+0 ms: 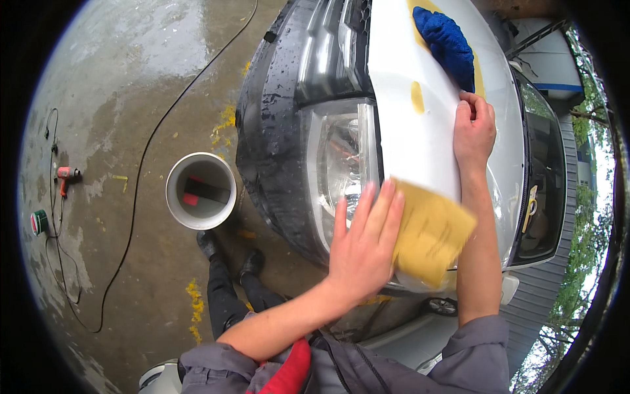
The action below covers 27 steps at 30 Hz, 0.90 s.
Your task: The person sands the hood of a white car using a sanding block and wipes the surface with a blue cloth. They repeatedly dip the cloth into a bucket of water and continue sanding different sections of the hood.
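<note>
My left hand (362, 253) has its fingers extended along the edge of a yellow sandpaper sheet (433, 233). The sheet is held at the thumb side, with the thumb hidden behind it. It hangs tilted above the car's front corner, slightly blurred, and overlaps my right forearm. Over the white hood (420, 144), my right hand (476, 128) has curled fingers at the tapered lower end of a crumpled blue cloth (446, 43). Yellowish filler patches (417, 97) show on the hood beside and under the cloth. The clear headlight (341, 157) lies left of the sheet.
A white bucket (172, 197) with water and a dark-and-red block (207, 190) stands on the wet floor, left of the black bumper (269, 151). Farther left lie a red heat gun (65, 174), a green can (39, 223) and a long black cable (141, 177).
</note>
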Available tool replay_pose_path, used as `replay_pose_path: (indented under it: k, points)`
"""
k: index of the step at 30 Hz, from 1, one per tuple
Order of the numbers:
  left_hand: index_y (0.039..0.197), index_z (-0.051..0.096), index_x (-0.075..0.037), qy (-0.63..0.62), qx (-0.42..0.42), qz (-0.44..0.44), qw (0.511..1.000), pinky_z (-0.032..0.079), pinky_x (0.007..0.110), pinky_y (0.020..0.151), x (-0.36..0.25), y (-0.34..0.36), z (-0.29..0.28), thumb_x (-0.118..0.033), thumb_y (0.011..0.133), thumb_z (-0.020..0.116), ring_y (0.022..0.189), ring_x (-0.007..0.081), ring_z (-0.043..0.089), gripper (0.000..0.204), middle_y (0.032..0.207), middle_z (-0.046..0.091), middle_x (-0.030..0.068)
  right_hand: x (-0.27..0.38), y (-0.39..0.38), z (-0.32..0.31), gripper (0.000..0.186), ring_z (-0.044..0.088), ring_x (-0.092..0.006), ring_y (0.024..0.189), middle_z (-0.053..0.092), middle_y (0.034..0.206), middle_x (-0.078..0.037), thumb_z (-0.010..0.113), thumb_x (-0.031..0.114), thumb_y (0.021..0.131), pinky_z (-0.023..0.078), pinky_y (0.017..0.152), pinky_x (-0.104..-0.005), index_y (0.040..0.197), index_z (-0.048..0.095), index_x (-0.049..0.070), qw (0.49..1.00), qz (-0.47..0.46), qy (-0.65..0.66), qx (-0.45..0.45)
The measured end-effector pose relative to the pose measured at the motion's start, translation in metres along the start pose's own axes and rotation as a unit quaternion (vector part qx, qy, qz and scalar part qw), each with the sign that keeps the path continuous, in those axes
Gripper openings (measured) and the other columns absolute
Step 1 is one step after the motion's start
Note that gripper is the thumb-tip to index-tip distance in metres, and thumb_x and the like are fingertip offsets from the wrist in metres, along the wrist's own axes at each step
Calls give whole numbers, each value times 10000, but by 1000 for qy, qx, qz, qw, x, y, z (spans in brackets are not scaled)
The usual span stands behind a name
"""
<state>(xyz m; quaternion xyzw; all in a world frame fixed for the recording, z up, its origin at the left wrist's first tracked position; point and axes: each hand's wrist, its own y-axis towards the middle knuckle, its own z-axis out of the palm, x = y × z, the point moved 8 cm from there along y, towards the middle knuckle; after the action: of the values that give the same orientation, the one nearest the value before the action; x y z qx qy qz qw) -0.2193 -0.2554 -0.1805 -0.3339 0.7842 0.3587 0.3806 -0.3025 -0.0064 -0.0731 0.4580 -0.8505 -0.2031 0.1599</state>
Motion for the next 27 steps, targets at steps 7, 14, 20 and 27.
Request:
replay_pose_path:
  k: [7,14,20,27]
  points:
    - [1577,434,44,-64,31,-26,997,217,643,1238,-8,5,-12,-48,773,637,1511,411,432,834,1668,411,230,1,3,-2,237,689,-222,939,678,1098,-84,599,197,988,550,901,-359,1132,756,92,1000,-7,-7,-2]
    - [1576,426,67,-34,-3,-45,998,232,636,1241,11,65,-18,-61,809,609,1532,397,408,798,1676,398,234,2,2,-1,234,685,-223,938,675,1111,-82,597,192,994,546,906,-360,1142,750,96,1000,-2,19,3]
    - [1553,451,70,-22,-11,-17,1000,263,637,1230,6,42,-14,-57,798,626,1491,389,452,785,1629,458,240,2,1,-1,227,680,-220,940,672,1109,-80,597,186,995,544,904,-360,1137,749,96,1000,7,9,8]
    - [1593,398,61,-40,42,-20,998,224,655,1242,6,43,-18,-77,778,656,1545,385,383,866,1683,382,229,-2,0,-3,219,675,-218,936,669,1093,-74,598,174,989,540,900,-362,1126,746,88,1000,-6,10,-4]
